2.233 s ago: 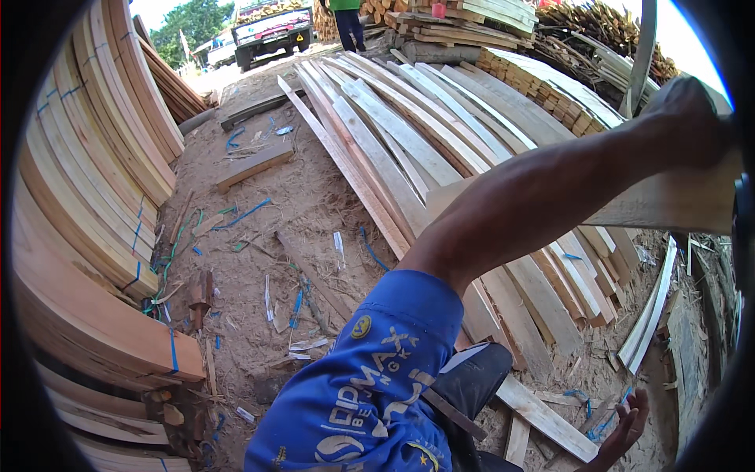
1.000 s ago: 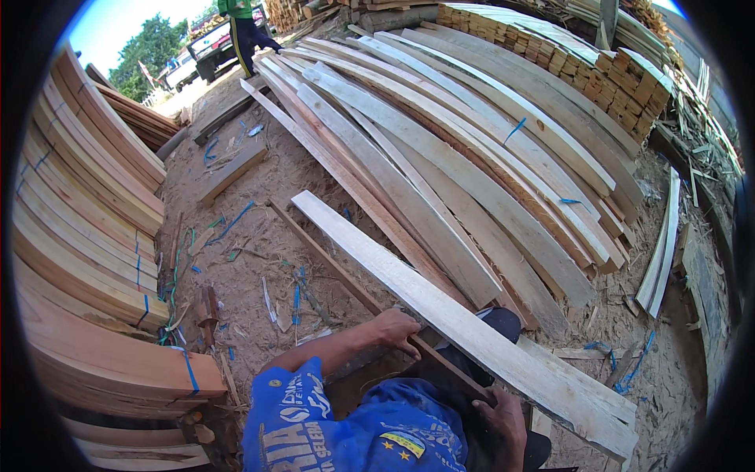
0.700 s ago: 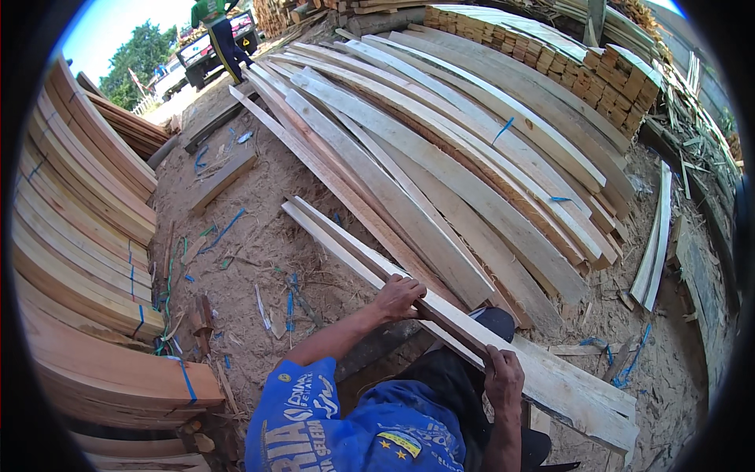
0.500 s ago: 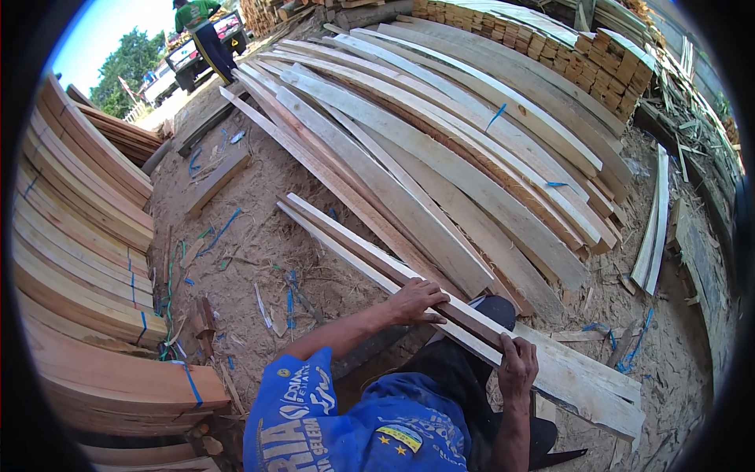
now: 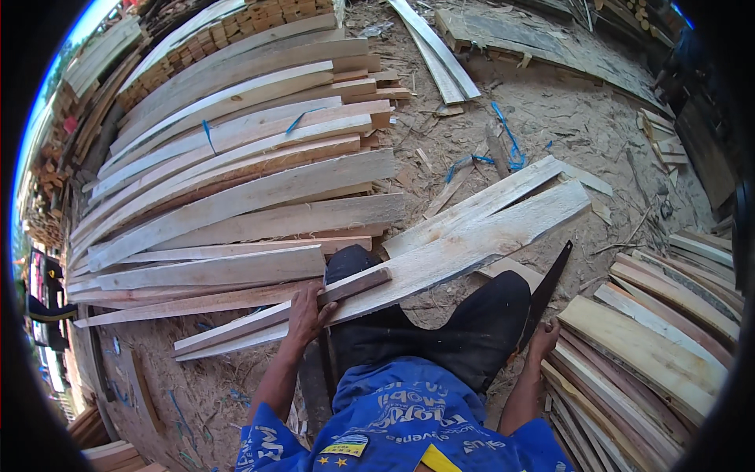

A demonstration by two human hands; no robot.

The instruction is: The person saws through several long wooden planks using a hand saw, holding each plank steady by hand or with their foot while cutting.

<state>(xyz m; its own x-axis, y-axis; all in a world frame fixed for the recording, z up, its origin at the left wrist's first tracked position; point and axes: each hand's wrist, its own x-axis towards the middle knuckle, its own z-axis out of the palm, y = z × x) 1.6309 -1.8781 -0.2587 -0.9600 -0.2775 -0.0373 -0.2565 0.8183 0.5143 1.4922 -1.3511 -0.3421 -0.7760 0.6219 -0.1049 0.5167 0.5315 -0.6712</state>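
My left hand (image 5: 308, 316) is closed around a narrow wood strip (image 5: 366, 283) with a brown side, laid along a long pale plank (image 5: 487, 228). The plank slants across my left thigh, its wide end up to the right. Another pale plank (image 5: 456, 224) lies beneath and beyond it. By my right leg, my right hand (image 5: 543, 340) is curled close to the lower end of a dark handsaw (image 5: 546, 291), whose blade points up. The saw's handle is hidden, so what the right fingers hold does not show.
Many long boards (image 5: 236, 189) are spread at the left, with blue ties on some. To my right lies a heap of planks (image 5: 629, 354). A wide wooden slab (image 5: 543, 47) and two narrow boards (image 5: 436, 55) rest on the sandy ground farther off.
My view has swung to the right. The right hand has let go of the planks and moved down to the saw. My left hand still grips the wood.
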